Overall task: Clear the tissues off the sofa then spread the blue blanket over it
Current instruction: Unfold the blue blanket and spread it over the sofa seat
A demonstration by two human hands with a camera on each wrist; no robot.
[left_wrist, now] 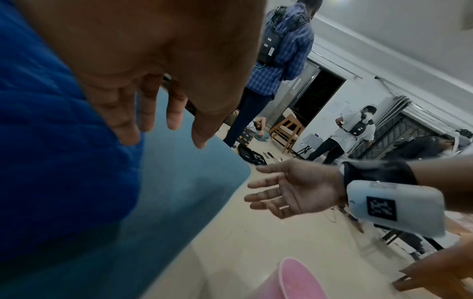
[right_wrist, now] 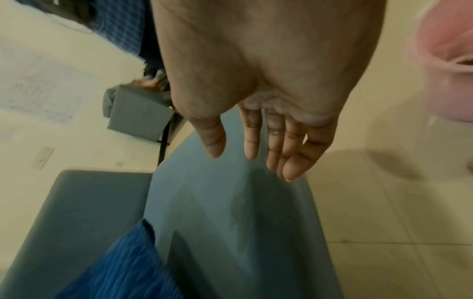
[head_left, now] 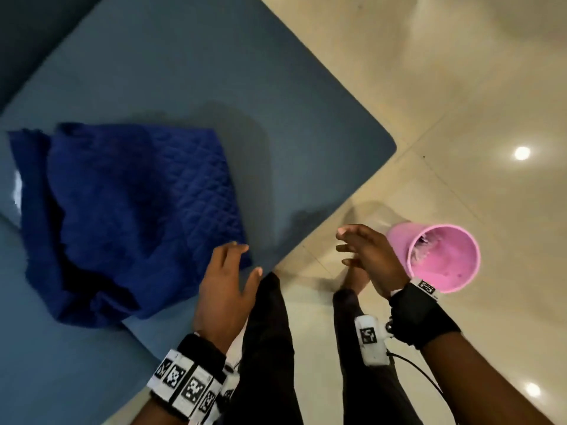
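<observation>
A quilted dark blue blanket lies bunched on the grey-blue sofa seat. No tissue shows on the seat. My left hand hovers open with spread fingers just at the blanket's near right corner, holding nothing. My right hand is open above the floor, between the sofa corner and a pink bin that holds crumpled white tissues. In the left wrist view the blanket sits under my left hand, and my right hand shows palm up. The right wrist view has my right hand over the sofa edge.
The beige tiled floor spreads right of the sofa. My legs in dark trousers stand against the seat's front edge. Other people, a wooden chair and bags on the floor stand further off in the room.
</observation>
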